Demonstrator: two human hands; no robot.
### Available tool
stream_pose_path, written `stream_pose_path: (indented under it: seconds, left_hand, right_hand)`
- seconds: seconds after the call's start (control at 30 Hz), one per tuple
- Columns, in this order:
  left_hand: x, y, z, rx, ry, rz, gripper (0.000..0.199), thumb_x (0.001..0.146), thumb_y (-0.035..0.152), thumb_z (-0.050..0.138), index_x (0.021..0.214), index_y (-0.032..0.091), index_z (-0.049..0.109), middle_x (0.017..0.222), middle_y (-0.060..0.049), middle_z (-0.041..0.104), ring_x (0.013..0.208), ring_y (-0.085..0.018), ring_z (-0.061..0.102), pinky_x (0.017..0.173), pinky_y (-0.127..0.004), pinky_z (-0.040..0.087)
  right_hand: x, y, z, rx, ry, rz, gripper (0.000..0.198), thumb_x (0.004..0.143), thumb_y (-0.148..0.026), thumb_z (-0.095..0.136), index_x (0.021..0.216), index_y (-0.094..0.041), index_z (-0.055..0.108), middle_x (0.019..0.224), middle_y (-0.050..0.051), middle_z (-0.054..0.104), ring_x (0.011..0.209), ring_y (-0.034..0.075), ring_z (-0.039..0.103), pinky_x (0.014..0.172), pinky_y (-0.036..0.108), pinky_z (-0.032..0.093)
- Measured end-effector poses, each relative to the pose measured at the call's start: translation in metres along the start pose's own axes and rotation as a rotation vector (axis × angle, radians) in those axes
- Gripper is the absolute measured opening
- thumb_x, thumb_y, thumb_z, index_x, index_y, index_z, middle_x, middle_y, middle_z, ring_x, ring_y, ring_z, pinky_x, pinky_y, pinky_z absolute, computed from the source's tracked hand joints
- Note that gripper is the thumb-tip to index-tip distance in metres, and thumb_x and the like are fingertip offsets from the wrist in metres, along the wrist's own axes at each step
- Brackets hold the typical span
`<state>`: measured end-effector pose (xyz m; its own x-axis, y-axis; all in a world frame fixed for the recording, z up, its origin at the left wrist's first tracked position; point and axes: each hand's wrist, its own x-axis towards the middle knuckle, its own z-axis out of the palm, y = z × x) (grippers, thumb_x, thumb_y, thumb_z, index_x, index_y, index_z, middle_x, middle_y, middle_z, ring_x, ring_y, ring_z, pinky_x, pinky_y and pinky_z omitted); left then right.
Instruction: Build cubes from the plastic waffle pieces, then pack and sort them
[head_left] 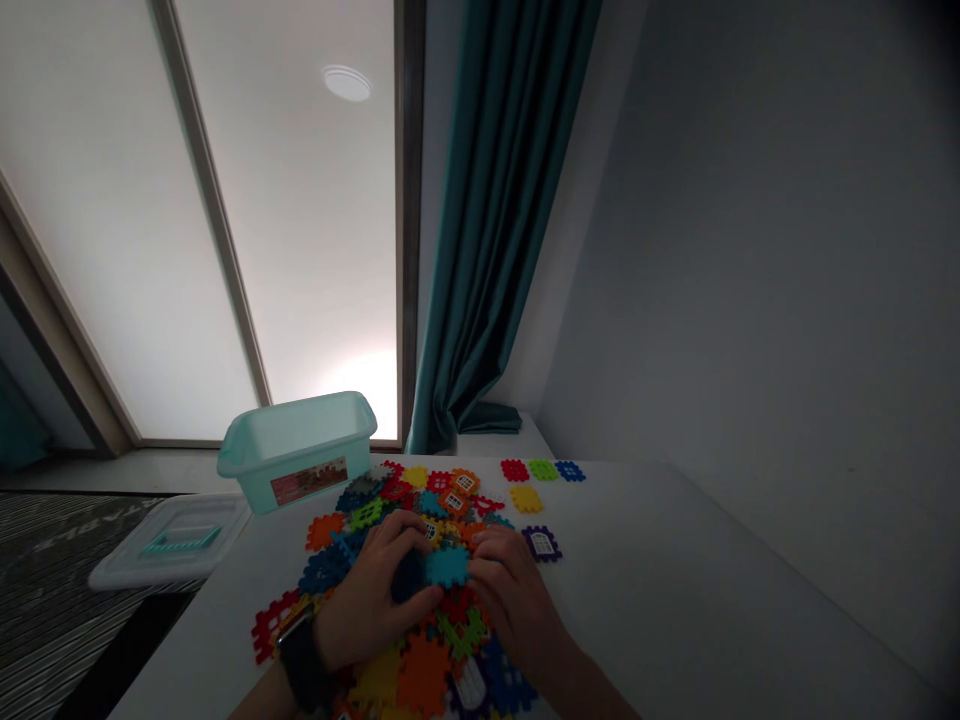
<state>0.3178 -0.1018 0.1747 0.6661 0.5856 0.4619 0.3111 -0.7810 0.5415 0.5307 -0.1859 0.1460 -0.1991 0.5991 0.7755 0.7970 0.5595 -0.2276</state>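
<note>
A light-blue building tile [448,567] with toothed edges lies between my two hands, above a heap of similar coloured tiles [424,672]. My left hand [382,590] has its thumb and forefinger curved around the tile's left side. On the opposite side, my right hand [514,595] has bent fingers at the tile's right edge. Both hands appear closed on it. Orange tiles with white window prints, including an orange window tile [454,502], lie just beyond the fingers. A dark watch is on my left wrist. My hands and forearms hide part of the heap.
Right of the heap lie red [514,470], green [543,470], blue [570,471] and yellow [526,499] tiles, and a purple window tile [541,543]. A mint tub [300,450] stands at the back left, beside a translucent lid [124,573] overhanging the white table [675,620].
</note>
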Motion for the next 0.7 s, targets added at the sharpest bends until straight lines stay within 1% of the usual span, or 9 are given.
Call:
stream_pose_path:
  seconds: [0.07,0.13,0.27,0.33,0.47,0.57,0.7]
  left_hand:
    - [-0.001,-0.006,0.001,0.029,0.048,0.020,0.030,0.079,0.027,0.072,0.106,0.023,0.060,0.122,-0.009,0.057,0.111,-0.027,0.058,0.095,-0.041,0.052]
    - [-0.002,-0.013,0.003,0.091,0.092,0.052,0.039,0.077,0.030,0.075,0.112,0.024,0.060,0.125,-0.010,0.056,0.114,-0.029,0.057,0.096,-0.044,0.051]
    - [-0.004,-0.024,0.008,0.199,0.128,0.129,0.045,0.079,0.037,0.075,0.120,0.025,0.060,0.125,-0.010,0.056,0.114,-0.032,0.055,0.096,-0.047,0.051]
    - [-0.005,-0.027,0.011,0.217,0.133,0.157,0.044,0.081,0.040,0.074,0.120,0.026,0.060,0.124,-0.011,0.056,0.113,-0.032,0.054,0.094,-0.047,0.051]
    - [-0.007,-0.028,0.017,0.230,0.144,0.172,0.044,0.082,0.041,0.073,0.120,0.025,0.059,0.123,-0.011,0.057,0.112,-0.031,0.054,0.093,-0.046,0.051]
    - [-0.007,-0.029,0.019,0.244,0.150,0.166,0.045,0.080,0.041,0.075,0.119,0.026,0.060,0.121,-0.010,0.059,0.111,-0.031,0.055,0.092,-0.046,0.051]
    - [-0.005,-0.029,0.019,0.258,0.138,0.158,0.043,0.079,0.042,0.075,0.117,0.026,0.061,0.118,-0.009,0.060,0.109,-0.031,0.056,0.093,-0.046,0.050]
  right_hand:
    - [-0.001,-0.001,0.001,0.031,-0.018,0.051,0.017,0.097,-0.015,0.048,0.107,-0.026,0.057,0.108,0.007,0.064,0.110,0.022,0.061,0.097,0.042,0.053]
    - [-0.002,-0.003,0.001,0.043,-0.045,0.102,0.021,0.096,-0.017,0.049,0.114,-0.025,0.055,0.118,0.009,0.062,0.116,0.024,0.059,0.098,0.041,0.054]
    - [-0.004,-0.006,0.005,0.023,-0.084,0.158,0.031,0.091,-0.020,0.056,0.122,-0.024,0.052,0.127,0.010,0.058,0.122,0.026,0.055,0.102,0.045,0.051]
    - [-0.005,-0.007,0.006,0.008,-0.092,0.175,0.032,0.091,-0.020,0.058,0.122,-0.025,0.052,0.127,0.010,0.058,0.122,0.026,0.055,0.103,0.046,0.051]
    - [-0.005,-0.006,0.009,-0.019,-0.082,0.185,0.027,0.091,-0.019,0.058,0.117,-0.025,0.054,0.123,0.010,0.059,0.119,0.026,0.057,0.101,0.046,0.052]
    - [-0.005,-0.005,0.009,-0.042,-0.073,0.165,0.024,0.091,-0.019,0.058,0.114,-0.026,0.056,0.120,0.009,0.061,0.116,0.026,0.059,0.099,0.045,0.053]
    - [-0.004,-0.003,0.005,-0.064,-0.097,0.132,0.024,0.092,-0.019,0.059,0.114,-0.027,0.057,0.118,0.008,0.062,0.113,0.026,0.059,0.097,0.045,0.054]
